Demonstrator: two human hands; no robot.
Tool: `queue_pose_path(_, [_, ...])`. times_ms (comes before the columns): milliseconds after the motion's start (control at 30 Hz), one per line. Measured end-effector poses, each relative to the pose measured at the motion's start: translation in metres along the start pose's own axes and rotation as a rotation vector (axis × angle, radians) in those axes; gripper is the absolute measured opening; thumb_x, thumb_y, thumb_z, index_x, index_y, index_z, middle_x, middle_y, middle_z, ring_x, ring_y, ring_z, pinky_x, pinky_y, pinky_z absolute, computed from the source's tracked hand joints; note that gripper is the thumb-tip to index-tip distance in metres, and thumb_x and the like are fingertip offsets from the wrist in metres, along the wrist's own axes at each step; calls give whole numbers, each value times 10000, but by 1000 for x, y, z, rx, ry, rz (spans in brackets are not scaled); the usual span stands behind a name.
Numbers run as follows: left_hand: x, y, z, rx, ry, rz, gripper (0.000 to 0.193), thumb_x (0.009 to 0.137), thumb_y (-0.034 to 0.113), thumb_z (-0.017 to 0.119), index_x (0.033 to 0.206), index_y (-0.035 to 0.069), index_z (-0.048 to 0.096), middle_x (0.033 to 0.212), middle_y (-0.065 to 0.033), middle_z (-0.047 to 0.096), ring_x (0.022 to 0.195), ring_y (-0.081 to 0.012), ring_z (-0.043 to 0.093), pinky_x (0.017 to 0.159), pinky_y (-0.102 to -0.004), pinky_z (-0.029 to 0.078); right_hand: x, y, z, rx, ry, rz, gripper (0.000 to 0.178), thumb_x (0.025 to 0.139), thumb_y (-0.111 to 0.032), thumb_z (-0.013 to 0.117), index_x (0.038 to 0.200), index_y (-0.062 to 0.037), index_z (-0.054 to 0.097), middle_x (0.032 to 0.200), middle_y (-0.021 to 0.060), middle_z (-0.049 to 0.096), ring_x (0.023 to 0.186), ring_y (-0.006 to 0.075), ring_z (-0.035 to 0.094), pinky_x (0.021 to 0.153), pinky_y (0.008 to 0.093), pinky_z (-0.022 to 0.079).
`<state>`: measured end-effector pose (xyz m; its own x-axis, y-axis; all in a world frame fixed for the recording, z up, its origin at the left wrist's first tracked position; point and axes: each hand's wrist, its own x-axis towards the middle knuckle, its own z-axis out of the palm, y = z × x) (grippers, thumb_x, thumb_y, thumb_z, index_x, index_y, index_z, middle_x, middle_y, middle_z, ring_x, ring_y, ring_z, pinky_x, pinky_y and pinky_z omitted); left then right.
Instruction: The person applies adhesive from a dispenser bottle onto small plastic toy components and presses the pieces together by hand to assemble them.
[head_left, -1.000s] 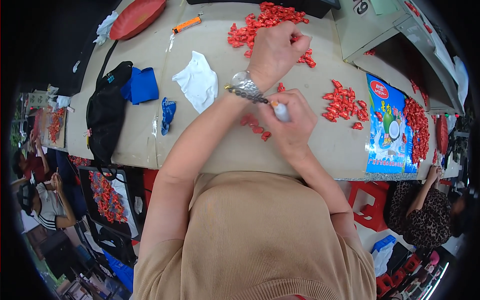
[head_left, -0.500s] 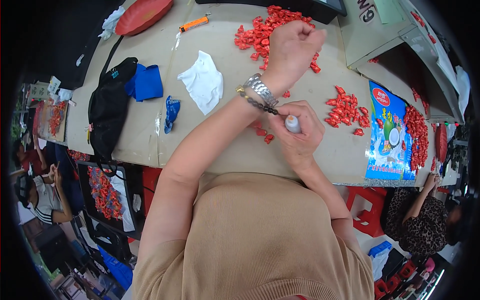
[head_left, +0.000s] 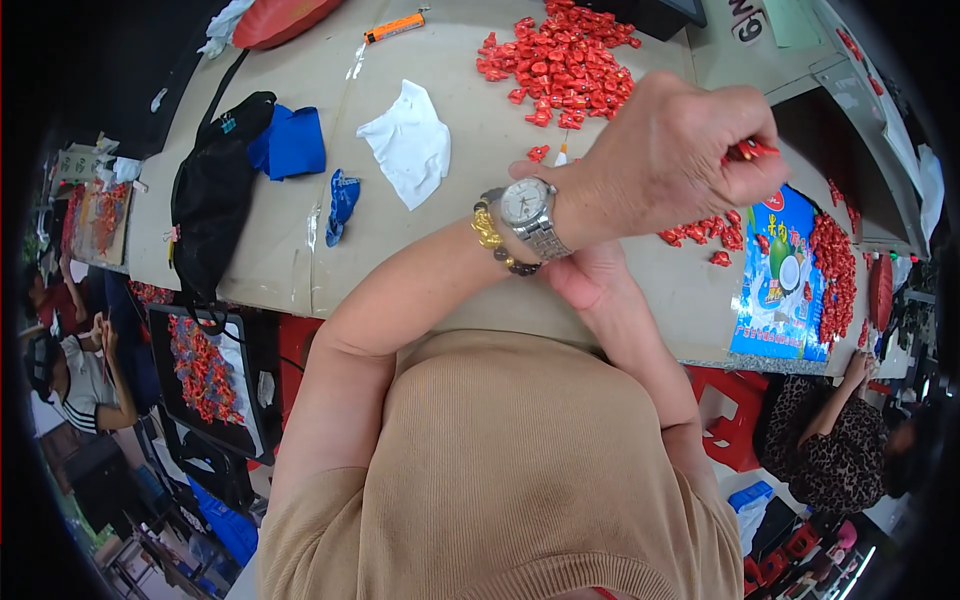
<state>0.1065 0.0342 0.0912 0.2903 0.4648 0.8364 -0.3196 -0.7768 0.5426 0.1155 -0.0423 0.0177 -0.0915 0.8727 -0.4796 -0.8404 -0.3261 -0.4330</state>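
The left hand (head_left: 670,160) is raised above the table (head_left: 450,230), its fingers pinched together on a small red piece (head_left: 752,150) (a silver watch (head_left: 527,205) sits on that wrist). The right hand (head_left: 585,275) lies beneath that wrist, mostly hidden; its grip cannot be told. A red pile (head_left: 565,60) lies beyond the left hand.

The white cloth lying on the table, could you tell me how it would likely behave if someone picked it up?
The white cloth lies crumpled with soft folds, so it would probably flop and drape. It looks thin, so likely light. Lying flat on the table, it should not roll.
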Motion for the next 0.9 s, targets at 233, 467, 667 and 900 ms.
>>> queue_pose_path(233, [-3,18,1,-268,-37,-123,85,768,26,707,784,11,625,624,-33,635,548,-43,610,480,-171,475,0,-14,-7,-54,-277,-39,444,905,-269,597,1233,7,476,996,96,633,874,182,654,737,301,569])
queue_pose_path(467, [1,27,-5,-480,39,-312,82,722,48,688,698,-10,636,592,-56,638,535,-55,611,476,-191,466,-2,-18,-5,-137,-339,-17,499,895,-249,610,1284,1,424,941,75,637,776,123,643,636,229,552])
queue_pose_path(667, [2,37,-6,-532,-5,-448,104,739,57,705,708,-17,640,599,-40,636,551,-33,590,481,-177,455,-1,-23,-9,-253,-293,-62,521,906,-283,582,1304,3,406,920,95,644,787,159,656,660,258,562])
queue_pose_path(900, [-8,25,4,-216,-119,-53,177,717,120,679,663,33,535,540,-105,564,475,-214,577,442,-311,452,-1,-12,-10,35,-133,-120,408,910,-202,576,1225,21,444,956,124,629,793,206,661,632,302,571])
